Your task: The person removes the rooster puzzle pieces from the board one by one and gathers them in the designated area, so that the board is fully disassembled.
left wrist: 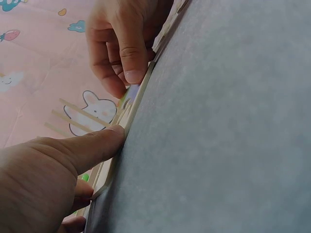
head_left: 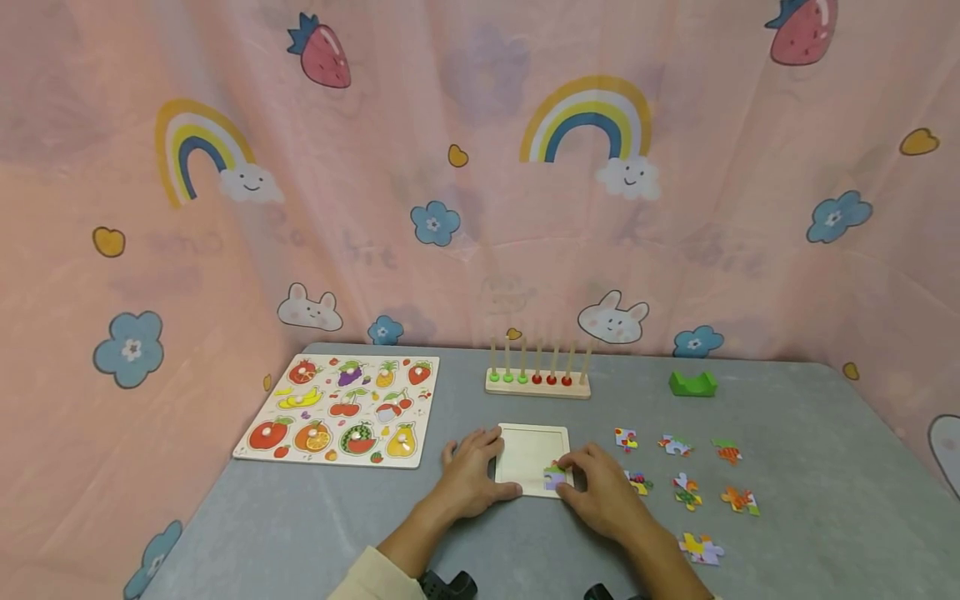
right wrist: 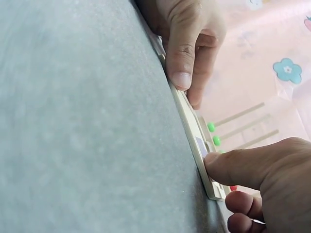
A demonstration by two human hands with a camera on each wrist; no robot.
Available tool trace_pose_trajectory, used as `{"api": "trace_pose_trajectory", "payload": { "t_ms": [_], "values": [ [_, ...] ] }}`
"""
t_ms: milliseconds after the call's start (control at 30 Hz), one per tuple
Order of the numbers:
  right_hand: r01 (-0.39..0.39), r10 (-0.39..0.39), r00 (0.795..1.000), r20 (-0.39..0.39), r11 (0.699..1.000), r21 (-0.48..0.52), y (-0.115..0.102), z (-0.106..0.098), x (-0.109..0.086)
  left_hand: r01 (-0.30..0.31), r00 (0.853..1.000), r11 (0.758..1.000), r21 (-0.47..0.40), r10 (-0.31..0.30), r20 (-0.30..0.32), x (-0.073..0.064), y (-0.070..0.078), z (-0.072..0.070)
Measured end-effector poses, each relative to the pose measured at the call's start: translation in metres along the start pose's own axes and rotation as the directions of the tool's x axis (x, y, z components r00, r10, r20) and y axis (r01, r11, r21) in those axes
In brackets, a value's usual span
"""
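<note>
A shallow wooden puzzle tray (head_left: 525,454) lies on the grey table, with one purple and green jigsaw piece (head_left: 553,478) in its lower right corner. My left hand (head_left: 471,475) grips the tray's left side, fingers along the upper left edge and thumb on the near rim. Thumb and index finger of my right hand (head_left: 600,493) pinch at the jigsaw piece beside the right rim. In the right wrist view, the right thumb (right wrist: 233,167) lies over the near rim next to the purple piece (right wrist: 201,146); the index fingertip is hidden there.
Several loose jigsaw pieces (head_left: 686,492) lie right of the tray. A fruit peg board (head_left: 341,412) is at the left. Behind the tray stands a wooden peg rack (head_left: 538,385) with green and red beads. A green block (head_left: 693,384) sits at the back right, before a pink curtain (head_left: 480,208).
</note>
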State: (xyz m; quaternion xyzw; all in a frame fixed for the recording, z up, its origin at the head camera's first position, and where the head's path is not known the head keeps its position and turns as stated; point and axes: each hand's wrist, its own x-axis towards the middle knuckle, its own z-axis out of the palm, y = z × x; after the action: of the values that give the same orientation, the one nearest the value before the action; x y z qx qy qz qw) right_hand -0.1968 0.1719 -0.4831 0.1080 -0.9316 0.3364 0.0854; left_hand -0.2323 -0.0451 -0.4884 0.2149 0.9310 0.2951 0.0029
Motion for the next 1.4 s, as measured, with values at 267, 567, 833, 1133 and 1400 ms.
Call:
{"api": "trace_pose_trajectory", "payload": {
  "t_ms": [267, 567, 833, 1133, 1400],
  "values": [
    [0.011, -0.010, 0.999, -0.036, 0.999, 0.039, 0.000, 0.000, 0.000, -0.001, 1.000, 1.000, -0.010, 0.001, 0.000, 0.000, 0.001, 0.000],
    [-0.039, 0.043, 0.999, -0.029, 0.992, 0.123, -0.004, -0.002, -0.001, -0.005, 1.000, 1.000, -0.012, 0.005, -0.003, 0.000, 0.000, 0.000],
    [-0.082, 0.097, 0.994, -0.046, 0.963, 0.257, -0.001, -0.010, -0.003, -0.006, 1.000, 1.000, -0.004, 0.006, -0.002, 0.001, -0.001, 0.000],
    [-0.059, 0.066, 0.998, -0.004, 0.908, 0.415, -0.002, -0.034, -0.010, -0.001, 1.000, 1.000, -0.001, 0.001, -0.004, 0.001, -0.002, 0.000],
    [-0.040, 0.046, 0.999, -0.004, 0.905, 0.423, 0.001, -0.059, -0.022, -0.005, 1.000, 1.000, 0.004, 0.005, -0.003, 0.001, -0.002, 0.002]
  ]
}}
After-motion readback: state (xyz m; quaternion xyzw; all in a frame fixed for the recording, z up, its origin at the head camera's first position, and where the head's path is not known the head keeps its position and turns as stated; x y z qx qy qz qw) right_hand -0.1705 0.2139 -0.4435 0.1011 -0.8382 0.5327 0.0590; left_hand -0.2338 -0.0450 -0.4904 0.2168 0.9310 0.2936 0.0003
